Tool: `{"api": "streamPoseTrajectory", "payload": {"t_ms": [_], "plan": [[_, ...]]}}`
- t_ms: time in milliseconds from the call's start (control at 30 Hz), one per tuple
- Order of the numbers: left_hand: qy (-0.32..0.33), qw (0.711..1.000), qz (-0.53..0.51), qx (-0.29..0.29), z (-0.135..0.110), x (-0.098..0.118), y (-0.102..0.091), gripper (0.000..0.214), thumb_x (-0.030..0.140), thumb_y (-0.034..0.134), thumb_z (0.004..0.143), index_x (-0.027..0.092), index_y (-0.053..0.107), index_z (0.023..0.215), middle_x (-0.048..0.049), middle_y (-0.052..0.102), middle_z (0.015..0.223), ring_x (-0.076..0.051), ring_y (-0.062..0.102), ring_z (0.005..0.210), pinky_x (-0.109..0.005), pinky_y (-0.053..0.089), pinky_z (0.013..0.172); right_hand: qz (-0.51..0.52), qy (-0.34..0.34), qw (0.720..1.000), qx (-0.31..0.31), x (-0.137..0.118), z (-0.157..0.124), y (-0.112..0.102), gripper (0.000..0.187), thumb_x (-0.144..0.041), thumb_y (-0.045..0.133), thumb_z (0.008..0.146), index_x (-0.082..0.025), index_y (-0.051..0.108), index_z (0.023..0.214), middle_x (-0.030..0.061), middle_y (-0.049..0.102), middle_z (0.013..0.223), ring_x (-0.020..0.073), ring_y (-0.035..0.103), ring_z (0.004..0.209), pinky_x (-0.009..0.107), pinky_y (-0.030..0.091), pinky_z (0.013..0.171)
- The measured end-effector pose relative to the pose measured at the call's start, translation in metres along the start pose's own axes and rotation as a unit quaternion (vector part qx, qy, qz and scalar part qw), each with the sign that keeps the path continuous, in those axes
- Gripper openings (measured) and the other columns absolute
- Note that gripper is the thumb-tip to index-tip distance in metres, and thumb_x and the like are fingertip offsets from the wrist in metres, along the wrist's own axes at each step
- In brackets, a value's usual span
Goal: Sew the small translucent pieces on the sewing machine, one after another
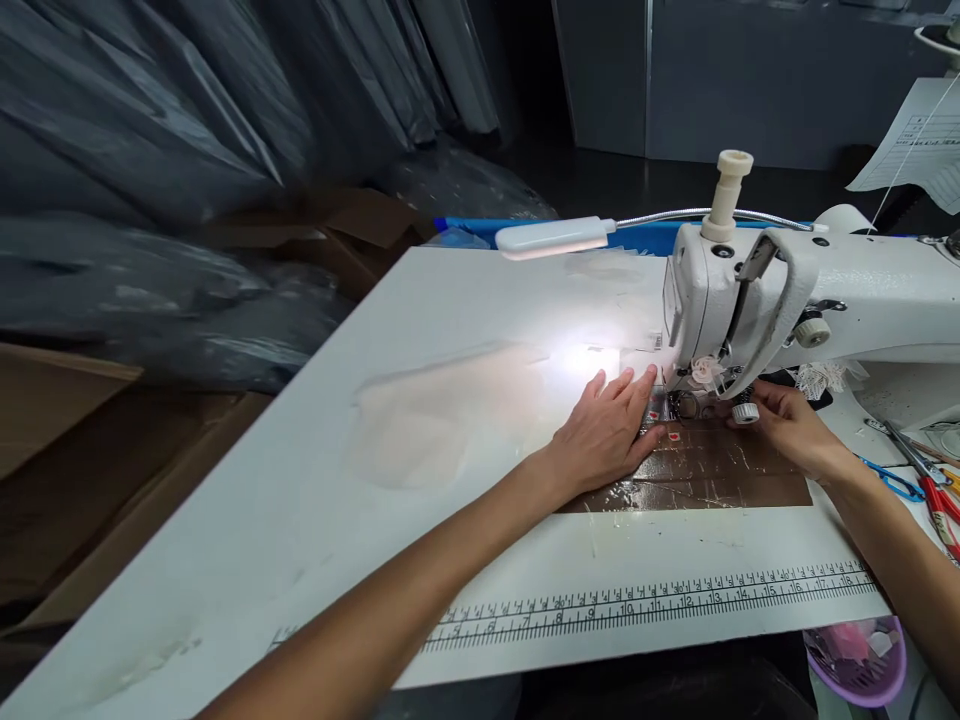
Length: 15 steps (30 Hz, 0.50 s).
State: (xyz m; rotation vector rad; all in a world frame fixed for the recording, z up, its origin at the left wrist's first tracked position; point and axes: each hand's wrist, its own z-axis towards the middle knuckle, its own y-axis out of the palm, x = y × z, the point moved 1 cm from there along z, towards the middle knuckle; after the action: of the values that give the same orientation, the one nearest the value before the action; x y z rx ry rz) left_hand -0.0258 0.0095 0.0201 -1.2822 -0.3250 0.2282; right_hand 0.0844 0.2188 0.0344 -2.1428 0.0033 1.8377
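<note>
My left hand (611, 425) lies flat on the sewing bed with its fingers stretched out, just left of the needle area of a white sewing machine (874, 290). Beneath and beyond its fingertips, pale sheer fabric (450, 410) spreads left over the table. My right hand (787, 425) is right of the presser foot, fingers curled together behind a white knob (745, 413); whatever they grip is hidden. A small pale rosette (705, 371) shows by the needle, and white lace (821, 380) bunches behind my right hand. Brown tape (720, 475) covers the bed in front.
A lit lamp (555, 238) shines over the table. Printed ruler markings (630, 607) run along the front edge. Scissors (911, 450) and red-handled tools (937, 510) lie at right, above a purple basket (889, 685). Cardboard boxes (97, 480) and plastic-covered goods (187, 110) stand left.
</note>
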Motion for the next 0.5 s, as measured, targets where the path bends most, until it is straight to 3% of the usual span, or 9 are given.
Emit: {"api": "streamPoseTrajectory", "payload": {"t_ms": [100,233,333,433,500], "plan": [[0.04,0.997,0.06,0.018,0.006,-0.002,-0.001,0.023,0.022,0.037,0.099,0.013,0.055,0.11,-0.0129,0.064,0.1,-0.028,0.059,0.1,-0.043,0.045,0.087,0.03,0.028,0.999,0.028,-0.005,0.007,-0.003,0.044,-0.059,0.073,0.066,-0.018,0.064,0.077,0.0043,0.067,0.082,0.0197,0.065,0.085,0.033,0.055,0.084],[0.121,0.989,0.081,-0.007,0.031,-0.022,0.0,0.026,0.002,0.038,0.086,0.015,0.061,0.09,-0.0089,0.064,0.087,-0.021,0.058,0.083,-0.033,0.044,0.075,0.007,0.043,0.998,0.036,-0.005,0.013,-0.003,0.04,-0.057,0.072,0.066,-0.02,0.057,0.063,0.0029,0.063,0.069,0.0206,0.065,0.078,0.035,0.056,0.08],[0.157,0.982,0.107,-0.021,0.045,-0.038,-0.002,0.022,0.005,0.045,0.082,0.018,0.062,0.087,-0.0072,0.064,0.083,-0.02,0.057,0.078,-0.034,0.043,0.072,0.009,0.058,0.997,0.046,-0.004,0.012,-0.004,0.038,-0.055,0.072,0.065,-0.021,0.057,0.064,0.0034,0.064,0.07,0.0217,0.065,0.078,0.037,0.056,0.081],[0.125,0.981,0.149,0.007,0.046,-0.048,-0.006,0.016,0.018,0.048,0.088,0.016,0.062,0.081,-0.0099,0.062,0.079,-0.021,0.053,0.068,-0.037,0.038,0.065,0.018,0.075,0.995,0.059,-0.006,0.01,-0.009,0.035,-0.051,0.076,0.064,-0.02,0.06,0.068,0.0043,0.066,0.074,0.0216,0.065,0.078,0.036,0.057,0.081],[0.095,0.983,0.156,0.016,0.043,-0.053,-0.009,0.026,0.03,0.049,0.091,0.015,0.061,0.073,-0.01,0.06,0.074,-0.019,0.05,0.061,-0.037,0.035,0.062,0.007,0.065,0.996,0.064,-0.009,0.012,-0.012,0.035,-0.049,0.076,0.066,-0.019,0.06,0.068,0.0053,0.065,0.074,0.0213,0.065,0.076,0.035,0.058,0.076]]}}
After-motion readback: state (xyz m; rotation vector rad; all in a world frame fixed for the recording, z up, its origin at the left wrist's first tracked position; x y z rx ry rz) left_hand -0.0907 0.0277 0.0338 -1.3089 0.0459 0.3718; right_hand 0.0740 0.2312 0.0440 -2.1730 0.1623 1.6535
